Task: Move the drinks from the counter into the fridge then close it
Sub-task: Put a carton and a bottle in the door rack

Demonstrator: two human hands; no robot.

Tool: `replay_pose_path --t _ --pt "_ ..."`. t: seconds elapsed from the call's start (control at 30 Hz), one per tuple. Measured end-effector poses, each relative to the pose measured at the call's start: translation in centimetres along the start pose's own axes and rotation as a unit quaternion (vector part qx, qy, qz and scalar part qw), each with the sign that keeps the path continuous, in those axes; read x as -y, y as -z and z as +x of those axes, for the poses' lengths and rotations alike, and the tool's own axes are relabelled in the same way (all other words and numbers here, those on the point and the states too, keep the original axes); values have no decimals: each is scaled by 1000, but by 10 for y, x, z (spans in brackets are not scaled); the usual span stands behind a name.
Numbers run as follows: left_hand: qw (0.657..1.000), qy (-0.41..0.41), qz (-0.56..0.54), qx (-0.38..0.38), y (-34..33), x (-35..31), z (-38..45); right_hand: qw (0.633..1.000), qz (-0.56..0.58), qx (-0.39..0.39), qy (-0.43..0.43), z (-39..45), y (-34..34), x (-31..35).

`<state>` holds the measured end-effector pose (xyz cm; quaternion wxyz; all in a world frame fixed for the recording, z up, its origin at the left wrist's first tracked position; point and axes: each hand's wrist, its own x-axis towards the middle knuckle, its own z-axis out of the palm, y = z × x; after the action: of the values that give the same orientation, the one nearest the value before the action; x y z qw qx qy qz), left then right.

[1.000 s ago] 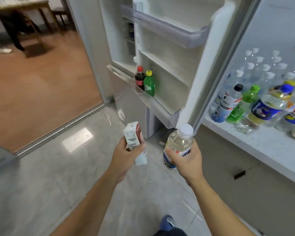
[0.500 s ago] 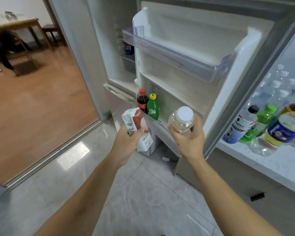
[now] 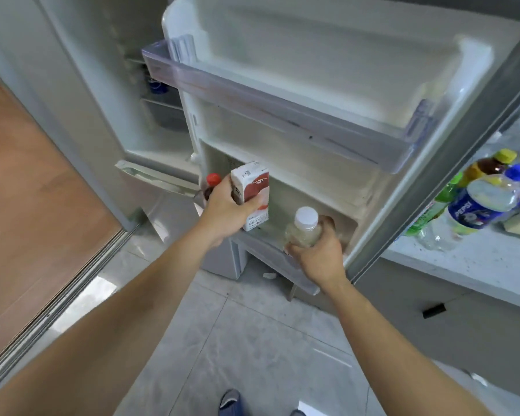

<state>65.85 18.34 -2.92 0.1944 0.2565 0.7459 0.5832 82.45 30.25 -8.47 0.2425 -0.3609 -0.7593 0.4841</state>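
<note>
Loading the lower door shelf (image 3: 270, 250): your left hand (image 3: 225, 211) grips the carton (image 3: 251, 190), your right hand (image 3: 318, 253) grips the clear bottle (image 3: 303, 232), probably seated already; next, let go.

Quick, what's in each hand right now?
Left hand: holding the carton.
Right hand: holding the clear bottle.

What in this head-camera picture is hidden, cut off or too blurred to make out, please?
- Red-capped bottle on the lower door shelf: the left hand and its carton cover the body.
- White-capped bottle: the right hand wraps its lower half, so the label is unseen.
- Counter bottles: the door edge and the frame's right edge cut them off.
- Blue item inside the fridge: too blurred.
</note>
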Motion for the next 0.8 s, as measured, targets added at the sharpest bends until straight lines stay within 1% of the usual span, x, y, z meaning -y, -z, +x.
replay_pose_path --t 0.07,0.13,0.2,0.3,0.37,0.43,0.53,0.57,0.67,0.73,0.8 --pt "996 -9 62 71 -1 6 13 999 -29 8 -29 5 -2 -1" --pt "986 -16 96 135 -4 14 24 997 -48 11 -51 9 -3 -2" --pt "977 -26 122 175 -7 20 36 996 -59 9 -67 13 -6 0" --pt "962 -36 153 223 -9 21 56 992 -105 7 -74 16 -7 4" --pt "941 -56 209 262 -9 19 68 989 -119 3 -83 16 -5 6" --pt "909 -91 287 289 -11 19 76 989 -116 -1 -94 16 -3 7" --pt "871 -130 356 314 -13 22 79 989 -106 -4 -104 14 2 9" --pt "851 -153 386 321 -14 22 79 988 -110 3 -107 14 3 9" --pt "772 -247 486 327 -18 14 81 984 -135 17 -113 16 6 11" --pt "720 -302 547 302 -16 10 83 984 -139 18 -113 16 6 12" --pt "670 -325 610 269 -10 11 84 984 -136 14 -113 16 7 11"
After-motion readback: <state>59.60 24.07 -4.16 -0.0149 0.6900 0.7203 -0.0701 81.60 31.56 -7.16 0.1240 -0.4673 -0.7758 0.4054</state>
